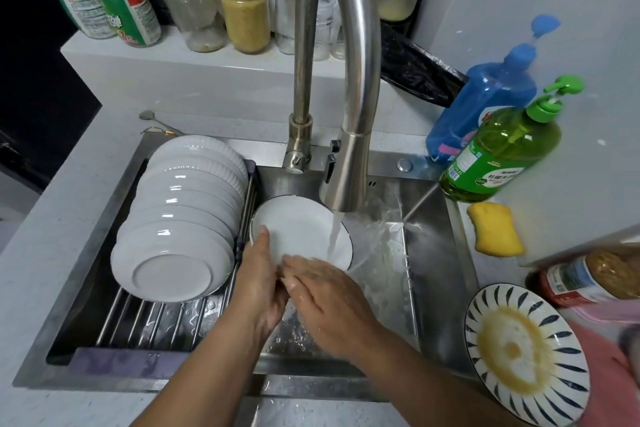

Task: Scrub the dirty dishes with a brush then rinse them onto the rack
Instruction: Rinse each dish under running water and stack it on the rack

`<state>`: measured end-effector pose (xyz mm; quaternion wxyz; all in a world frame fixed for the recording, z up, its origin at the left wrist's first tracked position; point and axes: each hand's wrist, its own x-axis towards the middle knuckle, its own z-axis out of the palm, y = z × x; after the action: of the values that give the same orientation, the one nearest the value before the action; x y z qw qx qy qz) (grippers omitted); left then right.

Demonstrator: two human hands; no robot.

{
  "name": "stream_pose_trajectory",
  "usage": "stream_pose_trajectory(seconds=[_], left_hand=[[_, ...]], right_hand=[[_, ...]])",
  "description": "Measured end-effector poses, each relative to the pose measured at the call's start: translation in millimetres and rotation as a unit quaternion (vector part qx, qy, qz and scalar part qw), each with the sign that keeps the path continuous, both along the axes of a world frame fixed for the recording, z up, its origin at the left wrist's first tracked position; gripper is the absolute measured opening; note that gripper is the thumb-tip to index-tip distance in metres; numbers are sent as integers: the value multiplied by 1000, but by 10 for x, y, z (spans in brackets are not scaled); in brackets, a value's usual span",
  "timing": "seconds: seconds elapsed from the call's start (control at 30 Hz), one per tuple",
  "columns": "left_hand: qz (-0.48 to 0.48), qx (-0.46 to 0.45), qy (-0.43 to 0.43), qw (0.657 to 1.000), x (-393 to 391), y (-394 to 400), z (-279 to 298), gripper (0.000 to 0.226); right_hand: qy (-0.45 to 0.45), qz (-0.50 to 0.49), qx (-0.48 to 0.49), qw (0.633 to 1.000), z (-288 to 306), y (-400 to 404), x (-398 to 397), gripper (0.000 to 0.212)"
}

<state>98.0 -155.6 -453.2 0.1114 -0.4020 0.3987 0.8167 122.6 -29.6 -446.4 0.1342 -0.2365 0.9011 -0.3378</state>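
Note:
A white plate with a dark rim (301, 229) is tilted over the sink under the running water (334, 234) from the steel faucet (346, 163). My left hand (263, 281) grips the plate's near left edge, thumb on its face. My right hand (325, 298) lies flat on the plate's lower face, fingers straight and blurred. Several white bowls (183, 215) are stacked on their sides on the roll-up rack (152, 322) over the sink's left half. A dirty blue-striped plate (523, 354) with yellow-brown residue sits on the counter at the right. No brush is in view.
A yellow sponge (495, 229) lies on the sink's right ledge. Green (502, 156) and blue (485, 104) soap pump bottles stand behind it. Jars and bottles line the back shelf (207, 55). A jar (595, 277) lies at the far right. A spoon (156, 120) rests behind the rack.

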Motion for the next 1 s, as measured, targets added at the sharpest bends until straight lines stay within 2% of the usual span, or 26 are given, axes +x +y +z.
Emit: stream_pose_trajectory(seconds=[0.07, 0.17, 0.2, 0.27, 0.37, 0.57, 0.63, 0.73, 0.87, 0.93, 1.0], left_hand=[[6, -16, 33, 999, 15, -28, -34, 50], [-10, -42, 41, 998, 102, 2, -32, 43], [-20, -29, 39, 999, 137, 29, -28, 47], [-44, 5, 27, 999, 183, 86, 12, 57], [-83, 49, 16, 995, 156, 141, 42, 66], [-81, 47, 8, 996, -37, -54, -29, 89], [-65, 14, 22, 998, -126, -160, -13, 75], [-51, -66, 59, 995, -197, -241, 49, 42], [-70, -136, 86, 984, -211, -221, -5, 29], [-42, -129, 80, 988, -209, -187, -63, 23], [4, -94, 68, 993, -219, -160, -98, 25]], right_hand=[[-16, 1, 82, 997, -70, 117, -17, 53], [-45, -13, 185, 982, -184, 249, -179, 98], [-46, -10, 216, 975, -209, 258, -262, 103], [-69, -12, 247, 966, -197, 203, -428, 83], [-141, 17, 211, 967, -44, 28, -558, 62], [-144, 135, 65, 978, 83, -45, -409, 51], [-112, 146, 56, 981, 61, 96, -313, 48], [-29, 127, 69, 989, 35, 457, -276, 44], [78, 102, 136, 982, -94, 699, -377, 45], [108, 40, 111, 987, -176, 676, -405, 40], [143, -76, 45, 986, -238, 633, -435, 27]])
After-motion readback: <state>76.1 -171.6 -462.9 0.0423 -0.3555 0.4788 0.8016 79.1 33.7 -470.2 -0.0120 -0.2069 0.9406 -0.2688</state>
